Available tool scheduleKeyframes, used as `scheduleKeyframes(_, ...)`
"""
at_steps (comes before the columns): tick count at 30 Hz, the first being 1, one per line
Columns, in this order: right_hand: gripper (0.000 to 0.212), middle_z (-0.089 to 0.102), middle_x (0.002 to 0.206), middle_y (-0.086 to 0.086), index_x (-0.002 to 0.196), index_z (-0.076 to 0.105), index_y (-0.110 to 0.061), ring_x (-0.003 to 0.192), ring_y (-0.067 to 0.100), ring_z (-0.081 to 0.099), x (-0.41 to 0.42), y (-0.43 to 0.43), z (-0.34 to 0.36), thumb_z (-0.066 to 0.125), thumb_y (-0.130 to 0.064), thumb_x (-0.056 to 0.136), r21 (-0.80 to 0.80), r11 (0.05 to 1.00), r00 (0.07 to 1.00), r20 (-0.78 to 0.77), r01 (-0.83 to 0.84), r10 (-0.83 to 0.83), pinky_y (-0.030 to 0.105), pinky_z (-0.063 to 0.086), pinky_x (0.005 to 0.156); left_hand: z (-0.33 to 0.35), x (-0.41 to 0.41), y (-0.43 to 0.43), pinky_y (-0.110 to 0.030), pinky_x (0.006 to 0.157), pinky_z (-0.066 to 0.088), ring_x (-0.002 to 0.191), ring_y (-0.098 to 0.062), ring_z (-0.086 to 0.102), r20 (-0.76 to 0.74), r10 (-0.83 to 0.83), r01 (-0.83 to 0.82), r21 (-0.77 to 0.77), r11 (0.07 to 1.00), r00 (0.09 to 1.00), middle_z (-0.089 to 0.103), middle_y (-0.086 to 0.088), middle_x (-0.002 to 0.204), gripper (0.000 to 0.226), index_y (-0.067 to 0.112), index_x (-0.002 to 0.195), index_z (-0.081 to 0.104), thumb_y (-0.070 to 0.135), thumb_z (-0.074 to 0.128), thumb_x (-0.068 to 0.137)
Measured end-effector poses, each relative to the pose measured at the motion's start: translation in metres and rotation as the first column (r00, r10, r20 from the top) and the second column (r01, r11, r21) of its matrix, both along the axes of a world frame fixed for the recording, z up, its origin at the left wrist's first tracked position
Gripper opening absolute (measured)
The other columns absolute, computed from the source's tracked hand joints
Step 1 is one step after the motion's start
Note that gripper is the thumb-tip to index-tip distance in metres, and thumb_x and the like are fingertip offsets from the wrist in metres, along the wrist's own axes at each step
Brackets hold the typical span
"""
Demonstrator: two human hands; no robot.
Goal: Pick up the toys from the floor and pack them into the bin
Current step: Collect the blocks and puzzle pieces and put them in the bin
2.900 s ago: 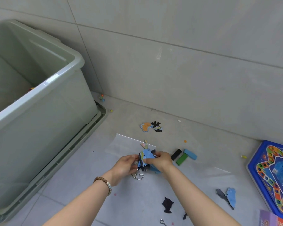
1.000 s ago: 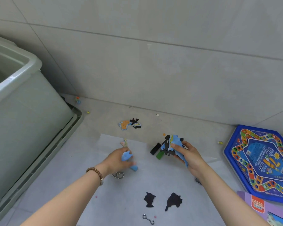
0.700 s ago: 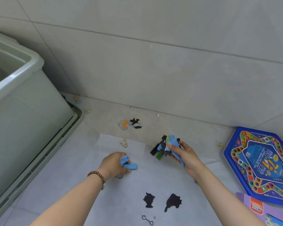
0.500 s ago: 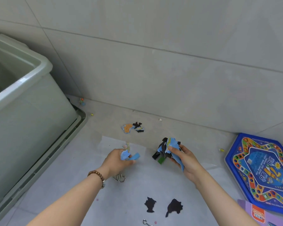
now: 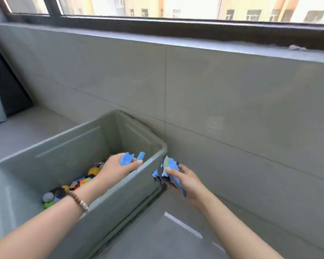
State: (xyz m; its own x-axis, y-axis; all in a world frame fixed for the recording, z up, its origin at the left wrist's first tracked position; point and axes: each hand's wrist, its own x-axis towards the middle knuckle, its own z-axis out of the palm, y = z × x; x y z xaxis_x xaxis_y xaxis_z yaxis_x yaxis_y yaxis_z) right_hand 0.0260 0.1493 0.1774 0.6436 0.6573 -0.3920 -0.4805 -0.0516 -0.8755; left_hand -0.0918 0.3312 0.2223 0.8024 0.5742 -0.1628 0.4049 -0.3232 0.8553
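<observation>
Left hand (image 5: pixel 116 168) pinches blue pieces (image 5: pixel 127 159), bin (image 5: pixel 73 156) right beneath, so I'd drop now; right hand (image 5: pixel 185 179), gripping its bundle (image 5: pixel 166 171), should follow

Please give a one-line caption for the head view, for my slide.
Left hand holds blue pieces over the bin; right hand grips a puzzle bundle just outside.
</observation>
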Motion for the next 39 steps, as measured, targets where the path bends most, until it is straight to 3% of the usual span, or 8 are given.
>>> scheduleKeyframes(6,0.061,0.053,0.127,0.010,0.135,0.041,-0.001,0.109,0.020,0.055,-0.031,0.146,0.030,0.065,-0.027,0.086,-0.118,0.993,0.995,0.092,-0.029,0.040,0.030,0.045,0.096,0.010,-0.049,0.107,-0.026,0.060,0.030,0.064,-0.019,0.042,-0.077,0.202,-0.205,-0.038,0.978,0.976,0.047,-0.005,0.073,0.040,0.015,0.074,0.057,0.053,0.055,0.085)
scheduleKeyframes(9,0.074,0.034,0.148,0.008,0.145,0.025,-0.009,0.133,0.022,0.038,-0.036,0.155,0.023,0.063,-0.035,0.087,-0.266,0.962,0.962,0.271,0.064,0.011,0.031,0.033,0.107,-0.009,-0.061,0.139,-0.029,0.081,0.043,0.099,-0.025,0.059,-0.205,0.342,-0.332,0.083,0.940,0.917,0.057,-0.013,0.126,0.062,0.008,0.125,0.055,0.058,0.045,0.090)
scheduleKeyframes(11,0.062,0.035,0.148,0.004,0.143,0.031,-0.015,0.133,0.019,0.038,-0.034,0.136,0.017,0.059,-0.032,0.090,-0.301,0.950,0.934,0.357,0.082,0.032,0.028,0.035,0.103,-0.017,-0.066,0.141,-0.035,0.100,0.040,0.122,-0.025,0.050,-0.168,0.401,-0.384,0.125,0.915,0.901,0.049,-0.008,0.140,0.061,0.008,0.135,0.046,0.052,0.043,0.093)
scheduleKeyframes(16,0.042,0.050,0.133,0.002,0.130,0.046,-0.018,0.113,0.013,0.048,-0.004,0.051,0.002,0.060,-0.023,0.090,-0.309,0.929,0.843,0.537,0.206,-0.008,0.023,0.036,0.087,-0.023,-0.042,0.089,-0.031,0.103,0.037,0.126,-0.021,0.046,-0.066,0.206,-0.188,0.212,0.959,0.976,0.052,-0.003,0.135,0.049,0.013,0.133,0.047,0.043,0.048,0.094)
scheduleKeyframes(23,0.046,0.046,0.137,0.010,0.132,0.047,-0.012,0.125,0.021,0.045,0.016,-0.106,-0.034,0.062,-0.016,0.089,-0.444,0.829,0.829,0.557,0.340,-0.042,0.025,0.036,0.089,-0.042,0.007,-0.044,-0.027,0.104,0.033,0.127,-0.013,0.040,0.038,-0.131,0.112,0.321,0.941,0.991,0.051,0.004,0.130,0.044,0.018,0.130,0.050,0.039,0.053,0.092)
scheduleKeyframes(31,0.042,0.051,0.126,0.001,0.121,0.053,-0.019,0.116,0.018,0.049,-0.041,-0.259,-0.135,0.070,-0.020,0.082,-0.622,0.735,0.919,0.395,0.270,-0.003,0.028,0.041,0.091,-0.166,0.009,-0.189,-0.033,0.110,0.031,0.135,-0.018,0.034,-0.427,-0.489,0.591,0.144,0.794,0.761,0.037,0.002,0.144,0.055,0.022,0.136,0.043,0.039,0.061,0.087)
scheduleKeyframes(34,0.038,0.051,0.122,-0.005,0.115,0.055,-0.023,0.111,0.015,0.051,-0.065,-0.284,-0.165,0.072,-0.021,0.081,-0.642,0.732,0.943,0.334,0.228,-0.001,0.024,0.039,0.087,-0.213,0.000,-0.215,-0.032,0.104,0.037,0.130,-0.020,0.039,-0.566,-0.481,0.629,0.088,0.773,0.670,0.036,-0.001,0.143,0.060,0.021,0.139,0.039,0.041,0.060,0.087)
scheduleKeyframes(39,0.033,0.052,0.120,-0.005,0.107,0.059,-0.024,0.107,0.011,0.050,-0.091,-0.303,-0.208,0.074,-0.020,0.078,-0.652,0.732,0.964,0.264,0.199,-0.027,0.019,0.038,0.084,-0.267,-0.009,-0.237,-0.029,0.101,0.038,0.126,-0.020,0.041,-0.603,-0.439,0.580,0.048,0.813,0.666,0.040,-0.002,0.137,0.054,0.023,0.138,0.041,0.035,0.058,0.088)
